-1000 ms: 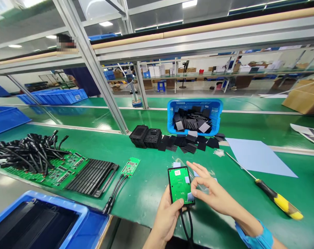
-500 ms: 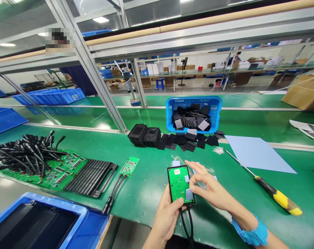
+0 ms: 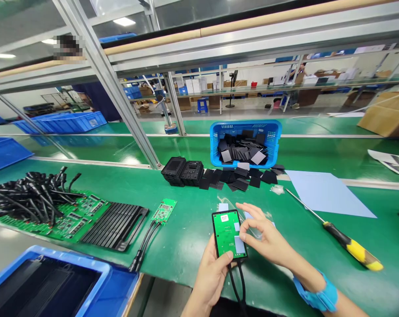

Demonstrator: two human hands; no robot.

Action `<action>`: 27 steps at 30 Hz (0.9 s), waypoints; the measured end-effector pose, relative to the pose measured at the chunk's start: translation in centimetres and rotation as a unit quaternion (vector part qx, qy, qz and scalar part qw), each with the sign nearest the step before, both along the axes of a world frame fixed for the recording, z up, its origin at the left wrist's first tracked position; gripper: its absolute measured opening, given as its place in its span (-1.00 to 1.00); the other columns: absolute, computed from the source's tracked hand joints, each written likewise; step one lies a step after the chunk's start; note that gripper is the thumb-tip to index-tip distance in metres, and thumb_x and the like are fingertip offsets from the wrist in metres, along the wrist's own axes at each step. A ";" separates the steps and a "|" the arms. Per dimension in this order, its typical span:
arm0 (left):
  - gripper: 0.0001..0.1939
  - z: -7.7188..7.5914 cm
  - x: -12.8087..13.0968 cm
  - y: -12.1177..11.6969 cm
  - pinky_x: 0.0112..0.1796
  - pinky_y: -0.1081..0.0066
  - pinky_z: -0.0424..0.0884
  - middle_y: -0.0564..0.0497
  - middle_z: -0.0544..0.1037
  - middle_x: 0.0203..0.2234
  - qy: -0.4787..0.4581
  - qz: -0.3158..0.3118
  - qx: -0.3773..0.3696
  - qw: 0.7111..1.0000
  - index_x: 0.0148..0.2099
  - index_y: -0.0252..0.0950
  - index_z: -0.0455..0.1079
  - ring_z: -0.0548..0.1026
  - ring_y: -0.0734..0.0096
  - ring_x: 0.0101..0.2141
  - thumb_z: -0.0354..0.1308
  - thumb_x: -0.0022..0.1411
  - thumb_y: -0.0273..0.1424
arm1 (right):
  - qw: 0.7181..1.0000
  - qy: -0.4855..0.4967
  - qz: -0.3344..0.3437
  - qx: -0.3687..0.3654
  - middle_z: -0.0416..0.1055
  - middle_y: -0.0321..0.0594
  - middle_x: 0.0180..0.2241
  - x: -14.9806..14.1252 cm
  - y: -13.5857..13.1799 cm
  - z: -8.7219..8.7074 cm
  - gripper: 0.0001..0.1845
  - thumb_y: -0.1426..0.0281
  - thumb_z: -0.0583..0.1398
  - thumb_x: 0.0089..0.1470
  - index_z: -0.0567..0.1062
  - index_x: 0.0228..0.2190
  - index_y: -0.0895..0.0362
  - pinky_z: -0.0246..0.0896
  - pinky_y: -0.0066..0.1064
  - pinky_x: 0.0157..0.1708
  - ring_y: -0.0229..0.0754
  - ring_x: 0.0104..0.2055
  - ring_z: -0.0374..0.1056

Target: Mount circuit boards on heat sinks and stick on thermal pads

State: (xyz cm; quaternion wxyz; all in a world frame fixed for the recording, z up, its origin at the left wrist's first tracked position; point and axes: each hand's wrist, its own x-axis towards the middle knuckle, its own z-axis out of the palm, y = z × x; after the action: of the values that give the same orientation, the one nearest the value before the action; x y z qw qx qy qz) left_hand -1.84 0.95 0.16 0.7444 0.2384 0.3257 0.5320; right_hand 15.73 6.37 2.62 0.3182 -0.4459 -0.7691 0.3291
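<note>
My left hand (image 3: 214,268) is wrapped round the lower left of a black plastic case with a green circuit board (image 3: 226,233) in it, thumb on the board's lower edge. Two black cables (image 3: 240,281) hang from the case's near end. On the board's right side lie a small pale blue pad (image 3: 236,226) and a larger pale blue pad (image 3: 239,245). At that edge, my right hand (image 3: 263,235) pinches thumb and forefinger at the larger pad's upper corner, its other fingers stretched out. Behind the case, another pale blue pad (image 3: 223,207) lies on the bench.
A screwdriver (image 3: 347,244) and a pale blue sheet (image 3: 331,193) lie right. Behind are a blue basket (image 3: 215,149) of black plates and stacked black cases (image 3: 182,171). Left are a cabled green board (image 3: 164,211), piled cables (image 3: 37,193) and a blue bin (image 3: 108,273).
The larger pale blue pad has shifted slightly up and sits straighter on the board. My right thumb and forefinger have moved a little at its edge. My left hand keeps its hold.
</note>
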 end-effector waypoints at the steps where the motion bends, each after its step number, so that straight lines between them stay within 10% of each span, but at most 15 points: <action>1: -0.40 0.0 0.0 0.0 -0.18 0.32 0.41 -0.10 0.57 -0.08 -0.001 0.000 0.000 1.000 0.18 -0.21 0.28 0.53 0.22 -0.15 0.30 0.10 -0.51 | 1.000 0.000 -0.002 0.005 0.11 -0.21 0.27 0.0 0.0 0.0 -0.86 0.32 0.17 0.13 0.44 -0.46 0.05 -0.19 0.16 0.21 0.08 0.33 -0.16; 27: -0.41 0.3 0.1 -0.2 -0.20 0.34 0.40 -0.10 0.58 -0.10 0.000 0.001 -0.007 1.000 0.16 -0.22 0.30 0.53 0.27 -0.19 0.31 0.08 -0.50 | 1.000 0.008 0.005 -0.025 0.06 -0.20 0.29 -0.2 -0.4 0.4 -0.79 0.26 0.17 0.15 0.45 -0.48 0.06 -0.25 0.20 0.23 0.13 0.34 -0.22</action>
State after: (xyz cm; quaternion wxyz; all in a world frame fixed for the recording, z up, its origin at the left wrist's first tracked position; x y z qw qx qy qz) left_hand -1.73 0.76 0.50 0.7453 0.2327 0.3301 0.5305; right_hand 15.56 5.96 3.05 0.3113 -0.4471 -0.7605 0.3535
